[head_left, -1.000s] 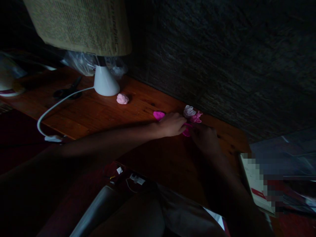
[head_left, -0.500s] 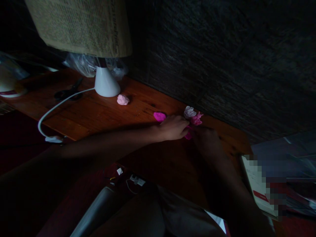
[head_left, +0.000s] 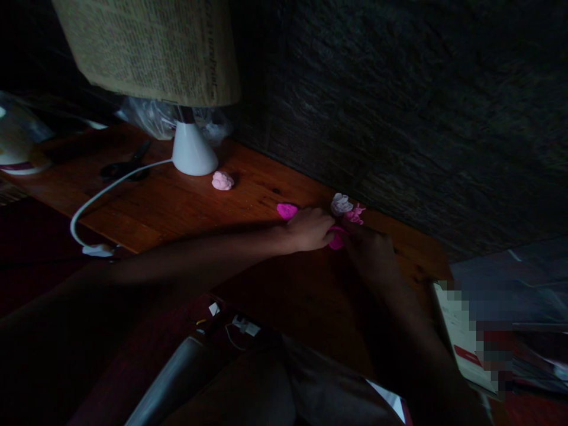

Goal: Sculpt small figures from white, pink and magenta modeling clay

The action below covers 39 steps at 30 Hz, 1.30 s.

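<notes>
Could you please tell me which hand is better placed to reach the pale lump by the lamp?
Probably the left hand: it is nearer the pale lump, while the right hand is farther off. Both seem to hold the magenta piece between them, though.

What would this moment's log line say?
left hand: touching bright pink piece | right hand: touching same piece | on table: pale pink lump, lamp, scissors

i could pass over the wooden tabletop between the pale pink lump and magenta piece. behind, the dark textured wall blocks me.
</notes>
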Motion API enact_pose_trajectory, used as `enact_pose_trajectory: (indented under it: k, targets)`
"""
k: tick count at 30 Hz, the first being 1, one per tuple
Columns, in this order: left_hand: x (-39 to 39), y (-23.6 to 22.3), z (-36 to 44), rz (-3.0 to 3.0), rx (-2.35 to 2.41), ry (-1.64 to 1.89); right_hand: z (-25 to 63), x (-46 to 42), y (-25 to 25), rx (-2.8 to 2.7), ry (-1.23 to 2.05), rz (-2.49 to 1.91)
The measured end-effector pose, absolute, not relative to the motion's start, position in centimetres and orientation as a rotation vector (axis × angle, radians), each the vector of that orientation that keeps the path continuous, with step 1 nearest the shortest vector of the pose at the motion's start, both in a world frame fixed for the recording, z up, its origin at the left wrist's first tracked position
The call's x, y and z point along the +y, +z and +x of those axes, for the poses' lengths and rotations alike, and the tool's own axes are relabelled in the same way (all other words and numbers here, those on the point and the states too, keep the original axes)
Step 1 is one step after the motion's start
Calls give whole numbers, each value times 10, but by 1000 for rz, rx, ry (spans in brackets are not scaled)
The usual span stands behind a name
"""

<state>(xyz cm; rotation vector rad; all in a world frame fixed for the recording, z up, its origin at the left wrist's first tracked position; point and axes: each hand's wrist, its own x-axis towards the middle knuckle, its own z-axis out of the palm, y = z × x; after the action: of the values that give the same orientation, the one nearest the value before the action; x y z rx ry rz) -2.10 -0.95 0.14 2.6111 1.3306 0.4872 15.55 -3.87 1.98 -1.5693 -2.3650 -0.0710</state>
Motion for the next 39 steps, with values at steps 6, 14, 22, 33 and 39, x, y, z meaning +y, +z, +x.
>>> enact_pose_trajectory:
  k: [6,14,22,33,39]
  targets:
    - [-8,4,-22,2611,1267,488,157,-40,20,-2402,-27,-1500]
    - [-6,5,-21,2586,1241,537,153,-41,21,-2380,-90,-1563]
    - [-6,3,-20,2486,1357,553,148,-43,17,-2216,-215,-1649]
    - [0,1,-19,2430,1198,553,149,-40,15,-2251,-183,-1672]
    - [0,0,-19,2388,1164,646,148,-40,15,-2221,-21,-1666]
